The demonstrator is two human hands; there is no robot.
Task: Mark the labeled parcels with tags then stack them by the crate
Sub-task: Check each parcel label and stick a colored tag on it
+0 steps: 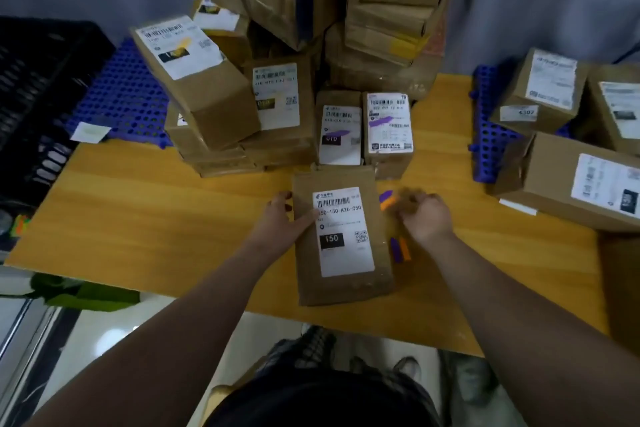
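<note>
Lying lengthwise on the wooden table (156,218), seen from the head camera, a brown parcel (346,284) with a white label (344,232) sits between the person's two hands. The left hand (282,218) rests against the parcel's left edge, its fingers straight and flat, the thumb reaching onto the label's border. The right hand (424,215) is just off the parcel's right side, apart from it; it is blurred, so whether its curled fingers grip anything cannot be told. An orange and purple tag pair (386,199) shows just beside its fingertips, near the parcel's upper right corner. A second tag pair (400,249) lies on the table, close to the parcel's right edge, below the right wrist. Behind the parcel stand two small marked parcels (388,125) bearing purple strips, with a heap of boxes (214,97) to their left. A black crate (34,97) sits at the far left, well apart from both hands.
</note>
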